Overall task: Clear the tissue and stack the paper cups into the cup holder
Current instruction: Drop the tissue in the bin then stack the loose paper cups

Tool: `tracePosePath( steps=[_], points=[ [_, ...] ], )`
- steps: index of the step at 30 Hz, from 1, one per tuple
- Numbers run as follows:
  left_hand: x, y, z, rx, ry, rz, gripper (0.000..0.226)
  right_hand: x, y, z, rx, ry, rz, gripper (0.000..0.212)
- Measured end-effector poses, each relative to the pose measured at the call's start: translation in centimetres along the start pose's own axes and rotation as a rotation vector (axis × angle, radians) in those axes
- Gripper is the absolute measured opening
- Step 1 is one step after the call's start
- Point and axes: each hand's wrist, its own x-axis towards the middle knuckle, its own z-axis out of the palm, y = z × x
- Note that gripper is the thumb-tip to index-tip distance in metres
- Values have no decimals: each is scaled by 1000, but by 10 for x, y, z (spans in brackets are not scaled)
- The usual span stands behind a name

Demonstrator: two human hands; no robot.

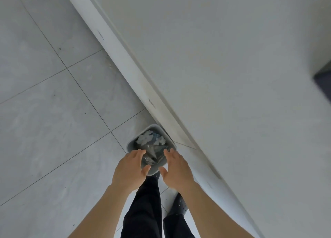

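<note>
Both hands over a small grey bin (pixel 131 143) at lower centre of frame, on the tiled floor (pixel 53 112) just beside the white baseboard. Left hand (pixel 129 168) and right hand (pixel 176 169) are palm-down, fingers spread, nothing held. Crumpled white tissue (pixel 145 138) lies inside the bin, in its upper part, on grey wrappers. White worktop (pixel 232 67) fills the right of frame. Dark trousers (pixel 145 211) and a perforated black clog (pixel 180 204) below the hands.
</note>
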Motion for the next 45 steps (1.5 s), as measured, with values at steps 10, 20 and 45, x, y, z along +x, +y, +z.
tracePosePath(
  steps=[10, 20, 45],
  points=[
    [-32, 11, -63, 209, 114, 123, 64, -40, -37, -42, -179, 146, -187, 71],
    [-64, 48, -177, 266, 279, 191, 68, -86, -96, -126, -212, 401, -308, 66],
    [-74, 417, -119, 404, 175, 946, 74, -297, 189, -202, 125, 960, 437, 64]
  ],
)
